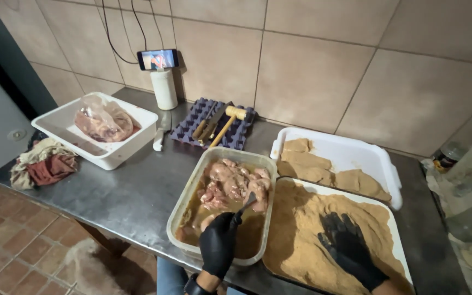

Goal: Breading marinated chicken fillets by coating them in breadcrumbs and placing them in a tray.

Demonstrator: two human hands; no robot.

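the tub of marinated meat (222,210) sits at the lower centre of the frame, and the left hand (219,243), black-gloved, is over its near rim, closed around a utensil (246,203) whose tip reaches into the pale pink pieces just above the fingers. to the right, touching the tub's side, lies the crumb tray (397,229), and the right hand (349,247), gloved too, is spread flat, fingers wide, pressed down on the brown crumbs in the lower right of the frame.

hard to call whether that utensil is a fork or tongs; only a dark, blurred sliver shows. nothing can be made out under the right palm, and the wrist runs off the bottom edge. the tray's lower right corner is cut off as well.

above the crumb tray, a white tray (350,155) holds coated cutlets along its left side. at upper centre a wooden mallet (228,123) and knives rest on a purple egg carton (192,123). upper left, a white tub (102,155) holds a bagged lump of meat, rags (45,164) beside it at the left edge. a phone (158,59) sits on a white roll against the tiled wall.
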